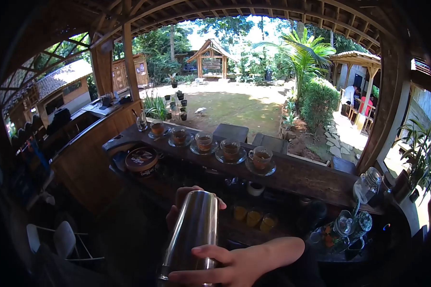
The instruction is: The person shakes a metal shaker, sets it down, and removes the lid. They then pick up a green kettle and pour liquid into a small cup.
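A shiny metal cocktail shaker (195, 225) is held in front of me, tilted with its upper end leaning away and slightly right. My left hand (181, 197) is wrapped round the far end from behind, and its fingertips show on both sides. Across the near end, the fingers of my right hand (237, 265) are closed over the metal. Beyond the shaker, several glass cups of brown drink stand on clear saucers in a row along the dark wooden counter (301, 177); the closest is a glass cup (261, 159) at the row's right end.
A round brown tub (142, 160) sits at the counter's left. Below the ledge are glasses of orange drink (254, 218). On the right stand a lidded glass jar (368, 184) and a tray of glassware (342, 229). A white chair (64, 238) is lower left. People sit under a far shelter.
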Tool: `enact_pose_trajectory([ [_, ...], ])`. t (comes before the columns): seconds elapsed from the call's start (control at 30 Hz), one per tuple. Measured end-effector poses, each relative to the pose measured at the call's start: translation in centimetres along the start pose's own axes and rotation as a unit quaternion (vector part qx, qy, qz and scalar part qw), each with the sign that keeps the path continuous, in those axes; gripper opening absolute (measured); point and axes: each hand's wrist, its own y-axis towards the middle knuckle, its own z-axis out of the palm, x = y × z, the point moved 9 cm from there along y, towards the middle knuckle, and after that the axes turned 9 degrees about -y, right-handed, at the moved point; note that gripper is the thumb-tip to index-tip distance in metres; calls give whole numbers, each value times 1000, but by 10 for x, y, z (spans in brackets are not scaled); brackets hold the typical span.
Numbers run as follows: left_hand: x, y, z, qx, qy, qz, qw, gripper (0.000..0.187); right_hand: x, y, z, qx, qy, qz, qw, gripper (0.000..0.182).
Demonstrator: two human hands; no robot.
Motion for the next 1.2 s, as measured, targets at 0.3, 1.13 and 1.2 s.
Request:
enact_pose_trajectory([
  [0.3, 35, -19, -31, -133, -65, -147, 978, 61, -96, -38, 4, -1, -23, 149, 989, 54],
  [1.13, -46, -5, -98, -139, -442, -390, 796, 63, -166, 7, 114, 14, -76, 142, 987, 48],
  [1.2, -52, 14, -105, -63, -347, -341, 871, 62, -170, -1, 121, 12, -75, 179, 981, 50],
])
